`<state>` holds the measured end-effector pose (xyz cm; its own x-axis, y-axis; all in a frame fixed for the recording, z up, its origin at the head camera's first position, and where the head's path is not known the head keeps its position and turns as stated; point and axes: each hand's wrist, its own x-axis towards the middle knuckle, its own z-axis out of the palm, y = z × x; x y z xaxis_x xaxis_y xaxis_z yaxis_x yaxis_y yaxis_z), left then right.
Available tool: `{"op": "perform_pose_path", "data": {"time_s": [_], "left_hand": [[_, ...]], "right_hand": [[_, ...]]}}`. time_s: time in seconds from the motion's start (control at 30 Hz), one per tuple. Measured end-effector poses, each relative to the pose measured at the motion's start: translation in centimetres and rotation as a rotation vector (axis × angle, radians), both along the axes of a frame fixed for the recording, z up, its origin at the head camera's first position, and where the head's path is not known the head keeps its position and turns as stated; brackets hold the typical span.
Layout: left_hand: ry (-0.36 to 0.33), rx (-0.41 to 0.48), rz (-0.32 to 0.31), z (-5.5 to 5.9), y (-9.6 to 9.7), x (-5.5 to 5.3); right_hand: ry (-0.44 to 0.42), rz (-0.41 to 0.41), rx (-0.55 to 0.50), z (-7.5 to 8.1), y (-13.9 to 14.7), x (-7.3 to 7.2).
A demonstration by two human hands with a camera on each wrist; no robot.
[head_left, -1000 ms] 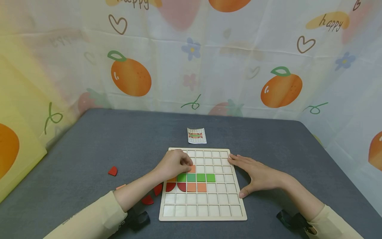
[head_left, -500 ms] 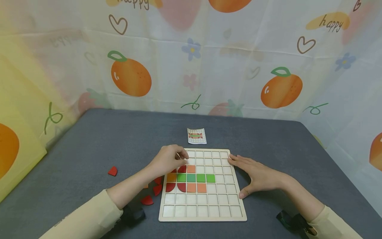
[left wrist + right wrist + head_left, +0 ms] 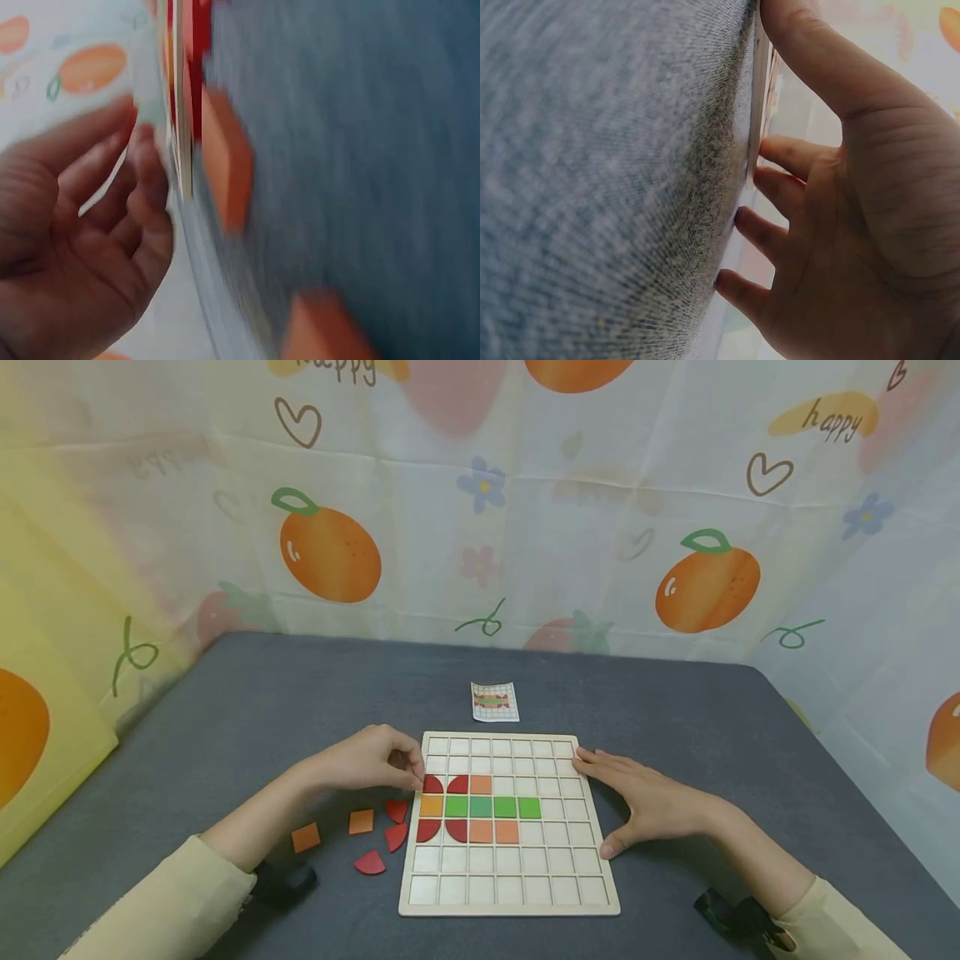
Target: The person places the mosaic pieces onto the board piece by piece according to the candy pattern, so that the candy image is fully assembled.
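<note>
My left hand (image 3: 375, 760) hovers at the left edge of a pale wooden grid board (image 3: 510, 908), fingers loosely curled, fingertips close to a dark red quarter-round tile (image 3: 432, 785). The left wrist view shows the curled left hand (image 3: 97, 217) with no clear piece in its grasp. The right hand (image 3: 656, 793) rests against the board's right edge, thumb and fingers spread along it. The right wrist view shows that hand (image 3: 840, 225) with its fingertips at the edge. Orange, green, teal, salmon and red tiles fill several cells, including a green tile (image 3: 529, 807).
Left of the board lie two loose orange squares, one nearer (image 3: 362, 822) and one farther out (image 3: 306, 837). Several loose red pieces, among them a red fan-shaped tile (image 3: 370, 862), lie near the board. A pattern card (image 3: 495, 702) lies behind it on the dark table (image 3: 645, 702).
My left hand has moved left off the board's upper cells, uncovering red tiles and the loose orange squares. The red piece farther left is now hidden by the arm. The right hand stays put.
</note>
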<state>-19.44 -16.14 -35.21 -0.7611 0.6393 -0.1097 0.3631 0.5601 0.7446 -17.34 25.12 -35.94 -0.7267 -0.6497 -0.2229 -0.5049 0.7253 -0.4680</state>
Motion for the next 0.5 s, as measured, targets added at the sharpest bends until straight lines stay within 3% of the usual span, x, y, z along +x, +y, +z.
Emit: {"op": "perform_pose_path", "data": {"time_s": [0.27,0.43,0.5], "left_hand": [[-0.204,0.018,-0.079,0.0,-4.4,-0.8],[-0.296,0.021,-0.157,-0.4,-6.1,-1.1],[-0.299,0.013,-0.198,-0.5,-6.4,-1.1]], "right_hand": [[-0.006,-0.001,0.007,0.0,-0.1,-0.1],[0.000,-0.001,0.011,0.0,-0.1,0.0],[0.001,-0.002,0.011,0.0,-0.1,0.0]]}}
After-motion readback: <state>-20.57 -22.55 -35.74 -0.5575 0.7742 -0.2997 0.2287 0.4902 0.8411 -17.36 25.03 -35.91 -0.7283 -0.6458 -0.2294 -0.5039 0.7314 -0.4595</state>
